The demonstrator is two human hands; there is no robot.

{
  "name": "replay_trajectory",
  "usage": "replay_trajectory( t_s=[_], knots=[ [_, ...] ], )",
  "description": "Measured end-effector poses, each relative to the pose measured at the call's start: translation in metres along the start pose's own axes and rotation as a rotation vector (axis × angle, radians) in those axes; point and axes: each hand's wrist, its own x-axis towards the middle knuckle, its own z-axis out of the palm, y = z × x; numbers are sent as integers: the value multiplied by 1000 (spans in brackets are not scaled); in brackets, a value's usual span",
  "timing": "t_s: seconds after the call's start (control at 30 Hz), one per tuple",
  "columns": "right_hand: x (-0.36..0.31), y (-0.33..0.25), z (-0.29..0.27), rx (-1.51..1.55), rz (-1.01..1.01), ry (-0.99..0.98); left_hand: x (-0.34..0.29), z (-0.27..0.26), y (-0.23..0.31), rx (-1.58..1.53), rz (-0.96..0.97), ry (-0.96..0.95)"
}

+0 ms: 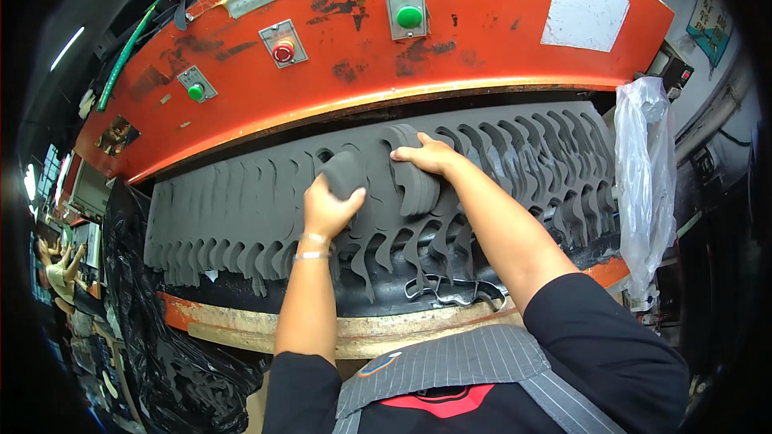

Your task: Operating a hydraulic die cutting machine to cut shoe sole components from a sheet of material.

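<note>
A dark grey foam sheet (233, 205) lies across the machine bed, its right part and front edge cut through with rows of curved openings. My left hand (328, 209) is closed around a rounded grey foam sole piece (344, 172), thumb on its near side. Just right of it, my right hand (428, 154) grips the top of a stack of foam sole pieces (416, 189), which stands tilted above the sheet with its layered edges showing. The undersides of both held things are hidden. At the bed's front edge lies a metal cutting die (450, 291), partly beneath the sheet's strips.
The orange machine front (482, 16) rises behind the sheet, with two green buttons and a red button (283, 51). Clear plastic (643, 185) hangs at the right. A black plastic bag (161, 337) holds dark scraps at the left. Farther left, another person (64, 273) works.
</note>
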Motion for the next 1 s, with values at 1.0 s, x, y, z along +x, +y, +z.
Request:
replay_trajectory(
  t_s=[1.0],
  knots=[
    [7,-37,34,208,0,-15,-6,4,-42,-114,-229,122]
  ],
)
